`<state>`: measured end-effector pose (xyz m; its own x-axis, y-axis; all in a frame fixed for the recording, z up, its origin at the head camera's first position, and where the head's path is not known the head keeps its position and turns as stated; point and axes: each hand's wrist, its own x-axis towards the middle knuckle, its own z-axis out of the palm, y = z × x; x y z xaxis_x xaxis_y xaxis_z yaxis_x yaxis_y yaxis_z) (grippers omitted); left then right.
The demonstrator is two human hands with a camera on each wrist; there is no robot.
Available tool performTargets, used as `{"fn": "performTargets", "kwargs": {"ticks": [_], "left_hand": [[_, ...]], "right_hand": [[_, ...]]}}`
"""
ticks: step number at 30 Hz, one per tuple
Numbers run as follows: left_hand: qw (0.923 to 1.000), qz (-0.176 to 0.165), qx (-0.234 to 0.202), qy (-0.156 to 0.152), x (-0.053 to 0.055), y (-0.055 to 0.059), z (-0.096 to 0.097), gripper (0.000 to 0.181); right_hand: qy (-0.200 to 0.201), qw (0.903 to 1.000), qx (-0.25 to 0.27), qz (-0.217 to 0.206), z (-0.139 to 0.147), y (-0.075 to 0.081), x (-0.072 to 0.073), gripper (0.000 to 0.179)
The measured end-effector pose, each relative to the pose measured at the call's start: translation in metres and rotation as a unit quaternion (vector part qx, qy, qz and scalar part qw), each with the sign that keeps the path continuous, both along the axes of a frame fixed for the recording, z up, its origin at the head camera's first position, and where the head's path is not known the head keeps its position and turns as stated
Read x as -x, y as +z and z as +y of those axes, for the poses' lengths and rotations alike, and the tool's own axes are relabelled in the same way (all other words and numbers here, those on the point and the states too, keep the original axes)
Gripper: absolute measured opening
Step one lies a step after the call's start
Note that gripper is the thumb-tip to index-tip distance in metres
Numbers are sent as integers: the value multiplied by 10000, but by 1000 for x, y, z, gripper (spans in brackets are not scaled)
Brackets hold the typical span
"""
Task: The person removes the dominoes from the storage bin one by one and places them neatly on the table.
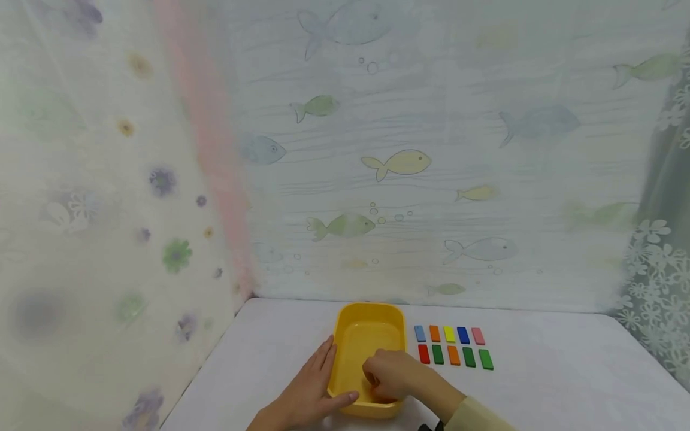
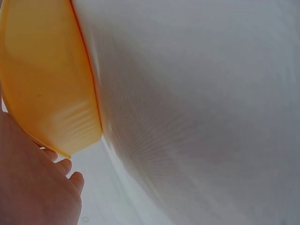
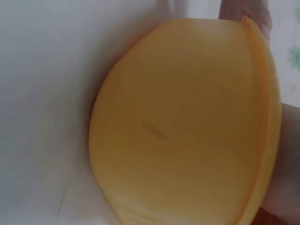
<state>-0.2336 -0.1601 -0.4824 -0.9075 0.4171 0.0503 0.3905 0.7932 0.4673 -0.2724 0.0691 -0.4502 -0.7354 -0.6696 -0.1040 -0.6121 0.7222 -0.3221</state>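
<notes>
A yellow plastic tub (image 1: pixel 368 309) stands on the white table. My left hand (image 1: pixel 307 386) rests along its left rim, fingers straight and thumb lying over the near corner. In the left wrist view the left hand (image 2: pixel 37 178) shows at the tub's rim, fingertips against its outer side. My right hand (image 1: pixel 390 374) reaches down inside the near part of the tub with fingers curled. Its fingertips, and anything between them, are hidden. The right wrist view shows mostly the tub's outer wall (image 3: pixel 187 117), with a faint dark mark on it.
Right of the tub lie several small coloured blocks in two rows. A light blue block (image 1: pixel 420 334) starts the far row and a red block (image 1: pixel 424 354) the near one; a green block (image 1: pixel 486 359) ends it. Curtains with fish (image 1: pixel 404 161) hang behind the table.
</notes>
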Motion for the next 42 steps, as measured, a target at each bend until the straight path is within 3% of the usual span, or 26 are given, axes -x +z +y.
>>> {"fn": "performTargets", "kwargs": {"ticks": [13,16,19,25,34,42], "left_hand": [[10000,8,-6,-20,-2,3,1,105],[10000,-48,5,2,-2,4,1,106],[9999,-112,28,46,-2,4,1,106],[9997,-209,59,112,0,2,1,106],[9999,-88,19,-58,-2,-2,2,107],[10000,-55,44,31,0,1,0,107]], "right_hand": [[-1034,9914,792,-116,-17,-15,15,15],[-930,9896,1056,-309,-15,-13,16,13],[-602,9892,1149,-682,-10,-6,17,23],[-178,9893,741,-1248,-3,5,17,43],[-129,9912,849,-1006,-4,-7,15,24],[39,9917,950,-867,-4,-4,17,19]]}}
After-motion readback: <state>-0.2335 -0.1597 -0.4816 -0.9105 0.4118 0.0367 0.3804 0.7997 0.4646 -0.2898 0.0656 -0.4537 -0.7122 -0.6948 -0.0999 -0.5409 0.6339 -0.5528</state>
